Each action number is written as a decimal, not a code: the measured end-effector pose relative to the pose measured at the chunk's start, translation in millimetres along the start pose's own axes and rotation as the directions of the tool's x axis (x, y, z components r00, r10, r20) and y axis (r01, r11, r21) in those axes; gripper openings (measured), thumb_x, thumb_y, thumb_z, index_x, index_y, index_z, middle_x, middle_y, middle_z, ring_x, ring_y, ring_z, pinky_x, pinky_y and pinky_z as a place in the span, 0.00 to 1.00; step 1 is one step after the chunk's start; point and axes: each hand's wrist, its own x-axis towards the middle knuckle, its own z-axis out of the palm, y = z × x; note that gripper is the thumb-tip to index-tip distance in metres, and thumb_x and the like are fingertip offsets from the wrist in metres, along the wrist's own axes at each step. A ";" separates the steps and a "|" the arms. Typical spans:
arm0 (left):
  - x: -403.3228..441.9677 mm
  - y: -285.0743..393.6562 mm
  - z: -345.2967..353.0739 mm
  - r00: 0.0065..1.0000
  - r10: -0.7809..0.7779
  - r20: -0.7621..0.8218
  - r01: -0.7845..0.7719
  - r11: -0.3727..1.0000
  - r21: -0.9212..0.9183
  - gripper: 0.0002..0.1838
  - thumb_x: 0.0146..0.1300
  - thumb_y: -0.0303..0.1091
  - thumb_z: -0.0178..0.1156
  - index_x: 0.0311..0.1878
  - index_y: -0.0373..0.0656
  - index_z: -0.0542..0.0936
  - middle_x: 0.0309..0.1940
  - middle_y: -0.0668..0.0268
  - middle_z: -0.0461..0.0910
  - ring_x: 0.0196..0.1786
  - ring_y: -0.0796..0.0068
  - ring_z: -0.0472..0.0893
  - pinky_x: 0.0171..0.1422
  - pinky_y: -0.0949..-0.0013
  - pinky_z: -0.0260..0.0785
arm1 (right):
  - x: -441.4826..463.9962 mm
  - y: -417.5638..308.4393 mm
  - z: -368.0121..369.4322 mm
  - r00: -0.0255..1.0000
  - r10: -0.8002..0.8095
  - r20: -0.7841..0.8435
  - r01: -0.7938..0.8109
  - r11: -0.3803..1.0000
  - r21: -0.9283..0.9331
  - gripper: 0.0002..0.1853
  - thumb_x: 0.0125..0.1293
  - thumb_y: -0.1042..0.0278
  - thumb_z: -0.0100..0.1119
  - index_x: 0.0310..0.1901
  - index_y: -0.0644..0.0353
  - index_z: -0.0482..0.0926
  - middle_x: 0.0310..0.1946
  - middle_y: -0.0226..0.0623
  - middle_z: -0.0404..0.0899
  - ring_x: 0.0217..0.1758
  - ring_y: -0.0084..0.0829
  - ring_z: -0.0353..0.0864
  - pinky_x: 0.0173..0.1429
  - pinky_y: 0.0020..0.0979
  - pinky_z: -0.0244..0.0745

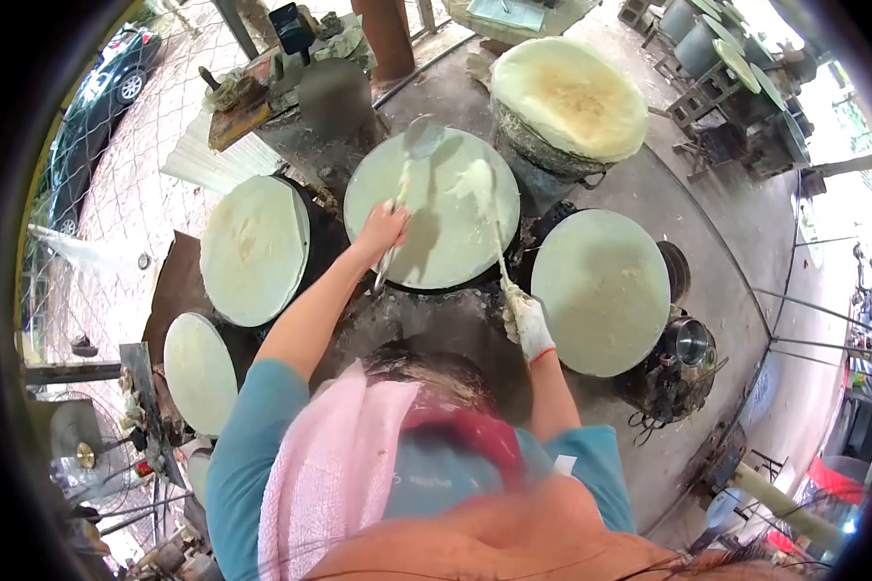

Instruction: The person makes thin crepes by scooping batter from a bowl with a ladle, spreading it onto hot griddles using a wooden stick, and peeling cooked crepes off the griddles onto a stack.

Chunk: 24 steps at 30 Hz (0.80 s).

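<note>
Bare and closed, my left hand grips the handle of a ladle, whose round bowl is over the upper left of the middle round pan. Pale batter covers that pan. In a white glove, my right hand is wrapped round a long thin stick crusted with batter near the grip. The stick's far end reaches a thicker white patch of batter on the pan's right half. Both hands are near the pan's front edge, apart from each other.
Batter-covered round pans stand at the left, lower left and right. A wide pan with a browned centre is at the upper right. A metal pot sits beyond the right pan. A wire fence runs along the left.
</note>
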 end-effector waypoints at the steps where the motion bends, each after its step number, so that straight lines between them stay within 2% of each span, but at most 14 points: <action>1: 27.6 0.0 5.9 0.999 0.006 0.046 -0.005 1.000 -0.010 0.11 0.69 0.32 0.50 0.30 0.39 0.69 0.17 0.72 0.64 0.15 0.82 0.61 0.18 0.74 0.53 | -6.2 1.3 3.5 0.999 0.036 0.011 -0.036 0.999 -0.025 0.15 0.70 0.47 0.52 0.49 0.42 0.80 0.12 0.21 0.65 0.07 0.18 0.57 0.10 0.26 0.50; 4: 87.8 -7.9 26.1 0.987 -0.062 0.151 0.075 0.994 -0.081 0.10 0.69 0.30 0.50 0.30 0.37 0.69 0.19 0.69 0.66 0.17 0.81 0.63 0.18 0.74 0.54 | -35.7 13.7 8.4 0.994 -0.108 -0.019 0.109 0.994 0.011 0.16 0.70 0.49 0.53 0.54 0.41 0.78 0.12 0.19 0.63 0.07 0.15 0.56 0.11 0.23 0.50; 6: 92.5 -12.5 32.0 0.968 -0.143 0.206 0.163 0.983 -0.085 0.09 0.69 0.29 0.49 0.31 0.36 0.69 0.20 0.68 0.67 0.18 0.80 0.63 0.18 0.74 0.55 | -33.6 42.0 14.1 0.964 -0.211 -0.164 0.231 0.966 0.117 0.17 0.70 0.52 0.54 0.57 0.43 0.77 0.12 0.18 0.62 0.08 0.14 0.55 0.12 0.21 0.50; 7: 86.5 -15.9 33.1 0.956 -0.185 0.230 0.204 0.977 -0.062 0.09 0.69 0.28 0.49 0.31 0.36 0.69 0.21 0.67 0.67 0.18 0.80 0.63 0.18 0.74 0.55 | -31.9 55.5 25.1 0.956 -0.172 -0.240 0.206 0.970 0.126 0.13 0.69 0.46 0.54 0.44 0.43 0.78 0.13 0.19 0.62 0.08 0.16 0.57 0.12 0.22 0.52; 9: 64.6 -16.5 29.6 0.929 -0.244 0.279 0.264 0.964 -0.037 0.06 0.69 0.26 0.48 0.35 0.35 0.70 0.22 0.67 0.68 0.19 0.80 0.64 0.17 0.74 0.55 | -40.4 57.8 65.9 0.986 -0.081 -0.147 0.100 0.987 0.128 0.14 0.68 0.44 0.54 0.37 0.44 0.76 0.12 0.20 0.62 0.09 0.16 0.57 0.12 0.22 0.51; 12: 27.4 -21.3 27.9 0.912 -0.375 0.165 0.406 0.879 -0.250 0.04 0.65 0.25 0.51 0.35 0.36 0.69 0.19 0.67 0.66 0.17 0.78 0.63 0.16 0.72 0.56 | -41.2 52.8 115.0 0.996 -0.084 -0.027 0.088 0.974 0.207 0.16 0.66 0.42 0.57 0.30 0.44 0.73 0.12 0.20 0.62 0.10 0.16 0.57 0.14 0.23 0.50; 14: 15.9 -37.4 21.3 0.878 -0.415 0.237 0.476 0.721 -0.503 0.01 0.63 0.23 0.49 0.36 0.38 0.68 0.18 0.67 0.66 0.16 0.78 0.62 0.16 0.72 0.54 | -53.7 24.9 120.5 0.982 -0.011 -0.190 0.039 0.989 0.143 0.18 0.66 0.45 0.58 0.25 0.44 0.69 0.12 0.18 0.62 0.10 0.15 0.57 0.14 0.22 0.48; 15: 7.1 -40.0 18.6 0.870 -0.434 0.234 0.487 0.685 -0.542 0.01 0.62 0.23 0.49 0.36 0.38 0.68 0.18 0.67 0.65 0.16 0.78 0.62 0.16 0.71 0.52 | -48.7 33.0 106.1 0.984 -0.100 -0.146 0.126 0.975 0.181 0.16 0.65 0.45 0.59 0.27 0.43 0.72 0.12 0.17 0.62 0.09 0.14 0.55 0.13 0.20 0.46; 17: -7.6 -40.0 28.0 0.854 -0.467 0.230 0.493 0.583 -0.645 0.03 0.61 0.22 0.47 0.37 0.40 0.67 0.17 0.67 0.63 0.16 0.76 0.62 0.16 0.71 0.50 | -36.0 48.8 95.7 0.978 -0.108 -0.176 0.151 0.958 0.246 0.11 0.67 0.45 0.56 0.34 0.40 0.77 0.11 0.15 0.61 0.08 0.14 0.53 0.11 0.20 0.44; 18: -3.9 -58.4 34.6 0.856 -0.414 0.309 0.479 0.411 -0.776 0.03 0.61 0.22 0.47 0.38 0.40 0.66 0.17 0.66 0.63 0.15 0.74 0.62 0.16 0.70 0.51 | -31.6 55.1 104.3 0.977 -0.139 -0.164 0.166 0.972 0.165 0.13 0.67 0.44 0.55 0.30 0.41 0.74 0.11 0.16 0.61 0.08 0.15 0.54 0.13 0.20 0.45; 20: -20.1 -29.1 49.1 0.816 -0.526 0.240 0.506 0.450 -0.735 0.05 0.63 0.20 0.46 0.41 0.38 0.68 0.19 0.62 0.65 0.18 0.68 0.66 0.18 0.68 0.58 | -26.2 61.1 127.0 0.991 -0.120 -0.059 0.124 0.989 0.077 0.15 0.68 0.44 0.54 0.29 0.42 0.73 0.11 0.18 0.61 0.09 0.16 0.57 0.14 0.20 0.47; 22: -18.0 -44.0 54.8 0.847 -0.408 0.341 0.483 0.323 -0.814 0.01 0.66 0.24 0.50 0.38 0.39 0.68 0.26 0.62 0.70 0.21 0.72 0.69 0.21 0.68 0.65 | -25.1 50.7 126.1 0.983 -0.041 0.177 0.018 0.992 0.127 0.17 0.70 0.43 0.50 0.34 0.45 0.76 0.16 0.21 0.66 0.12 0.17 0.59 0.15 0.20 0.50; 23: -19.9 -54.0 40.8 0.848 -0.135 0.513 0.530 0.258 -0.808 0.05 0.66 0.26 0.51 0.42 0.37 0.69 0.26 0.63 0.72 0.20 0.76 0.70 0.21 0.72 0.64 | -30.4 43.9 116.6 0.970 -0.021 0.240 -0.020 0.986 0.166 0.18 0.69 0.41 0.49 0.36 0.46 0.76 0.17 0.21 0.66 0.12 0.17 0.59 0.15 0.20 0.51; 24: -32.9 -53.3 0.2 0.764 0.161 0.625 0.594 0.202 -0.779 0.09 0.67 0.28 0.52 0.47 0.35 0.70 0.27 0.63 0.74 0.20 0.80 0.71 0.20 0.75 0.64 | -48.6 25.6 110.7 0.956 -0.008 0.293 -0.056 0.976 0.210 0.19 0.69 0.40 0.49 0.38 0.46 0.77 0.17 0.21 0.66 0.12 0.17 0.58 0.15 0.20 0.51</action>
